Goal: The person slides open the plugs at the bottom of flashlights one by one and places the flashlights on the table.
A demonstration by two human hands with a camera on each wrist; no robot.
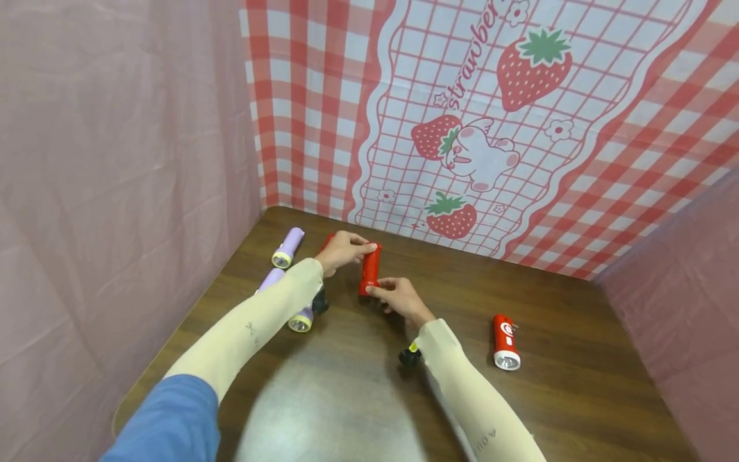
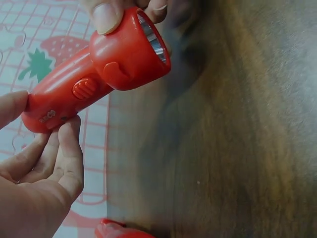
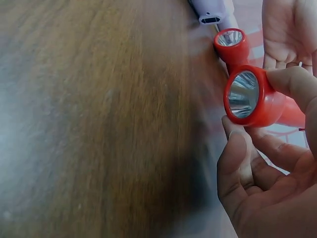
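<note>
Both hands hold a red flashlight (image 1: 371, 268) over the table. My left hand (image 1: 340, 250) pinches its tail end between thumb and fingers. At the lamp end, my right hand (image 1: 401, 298) grips the wider head from the side. The left wrist view shows the flashlight's ribbed switch (image 2: 84, 88) on the body, facing that camera. Its reflector (image 3: 243, 94) shows in the right wrist view, and the lamp looks unlit. Behind my left hand lies a second red flashlight (image 3: 237, 52), mostly hidden by that hand in the head view.
On the left of the wooden table (image 1: 323, 385) lies a purple flashlight (image 1: 292, 240). More purple flashlight parts (image 1: 270, 276) show on both sides of my left sleeve. A red and white flashlight (image 1: 504, 337) lies at the right. A strawberry-print curtain (image 1: 346, 128) hangs behind the table.
</note>
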